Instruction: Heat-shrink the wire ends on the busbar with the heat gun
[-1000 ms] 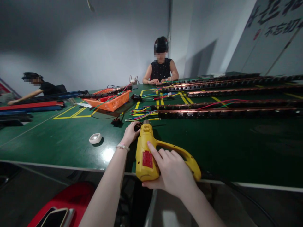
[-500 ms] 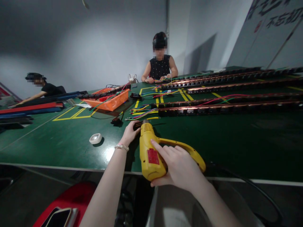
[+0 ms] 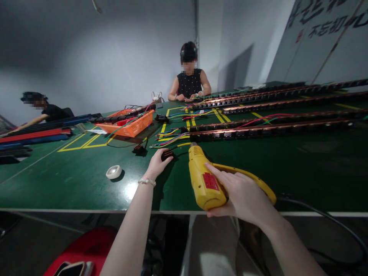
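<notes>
The right hand [image 3: 244, 197] has its fingers [image 3: 221, 175] wrapped around the grip of a yellow heat gun [image 3: 205, 180], forefinger laid along the body beside the red label, the nozzle aimed toward twelve o'clock and raised a little over the desk [image 3: 71, 176]. At about ten o'clock from the nozzle, the left hand [image 3: 156, 164] has its fingertips pinched on a small black connector [image 3: 167, 154], which rests on the green desk just short of the loose ends of a bundle of coloured wires [image 3: 169, 140]. The nozzle and the connector are near each other but apart, the gun pointing past the piece rather than at it. Judging by this, the piece in the left hand is being held in place while the gun is off it; whether it has been heated cannot be told from the view. Further out at twelve to two o'clock lie long copper-edged rails [image 3: 273, 128] fitted with wires, side by side in rows. At nine o'clock from the left hand sits a white tape roll [image 3: 114, 171], and beyond it at eleven o'clock an orange basket [image 3: 130, 124]. A black cord [image 3: 330, 218] trails off the desk edge at four o'clock. Two other people work at the far side, one at twelve o'clock [image 3: 189, 82], one at ten o'clock [image 3: 43, 111].
</notes>
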The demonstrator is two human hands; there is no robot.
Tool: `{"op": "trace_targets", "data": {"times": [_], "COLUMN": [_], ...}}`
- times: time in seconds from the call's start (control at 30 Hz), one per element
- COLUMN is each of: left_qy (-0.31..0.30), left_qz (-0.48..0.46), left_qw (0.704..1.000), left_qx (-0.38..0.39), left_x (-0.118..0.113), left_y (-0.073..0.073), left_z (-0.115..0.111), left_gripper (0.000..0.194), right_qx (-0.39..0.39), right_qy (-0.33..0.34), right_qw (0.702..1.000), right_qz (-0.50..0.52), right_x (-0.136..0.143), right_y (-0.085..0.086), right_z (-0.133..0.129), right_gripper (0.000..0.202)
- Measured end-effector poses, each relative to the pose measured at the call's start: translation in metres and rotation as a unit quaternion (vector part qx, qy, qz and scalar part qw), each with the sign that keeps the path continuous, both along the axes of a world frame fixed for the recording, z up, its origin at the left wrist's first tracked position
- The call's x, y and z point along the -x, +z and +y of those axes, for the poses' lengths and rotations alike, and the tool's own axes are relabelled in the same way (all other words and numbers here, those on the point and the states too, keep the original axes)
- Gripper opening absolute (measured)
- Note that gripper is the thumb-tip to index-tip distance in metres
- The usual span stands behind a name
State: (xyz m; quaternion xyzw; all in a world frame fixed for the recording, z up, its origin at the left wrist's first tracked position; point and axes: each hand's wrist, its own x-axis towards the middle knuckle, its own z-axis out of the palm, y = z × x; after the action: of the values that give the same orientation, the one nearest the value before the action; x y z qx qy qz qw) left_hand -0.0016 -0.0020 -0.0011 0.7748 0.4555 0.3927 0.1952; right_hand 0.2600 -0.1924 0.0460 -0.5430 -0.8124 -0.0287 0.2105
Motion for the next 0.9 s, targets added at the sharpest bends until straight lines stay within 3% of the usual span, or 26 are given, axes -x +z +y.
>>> {"op": "trace_targets", "data": {"times": [0.4,0.9], "left_qy": [0.017,0.002], "left_qz": [0.081,0.044], "left_qw": [0.996,0.999], "left_qx": [-0.013,-0.004], "left_x": [-0.002,-0.004], "left_y": [-0.001,-0.003], "left_z": [0.002,0.005], "left_gripper": [0.068,0.058], "right_qx": [-0.036,-0.061], "right_qy": [-0.051,-0.087], "right_qw": [0.998,0.993], "right_qz": [-0.029,-0.057], "right_x": [0.009,0.076], "right_y": [-0.003,-0.007], "right_z": [-0.01,-0.011], "right_gripper": [0.111,0.11]}}
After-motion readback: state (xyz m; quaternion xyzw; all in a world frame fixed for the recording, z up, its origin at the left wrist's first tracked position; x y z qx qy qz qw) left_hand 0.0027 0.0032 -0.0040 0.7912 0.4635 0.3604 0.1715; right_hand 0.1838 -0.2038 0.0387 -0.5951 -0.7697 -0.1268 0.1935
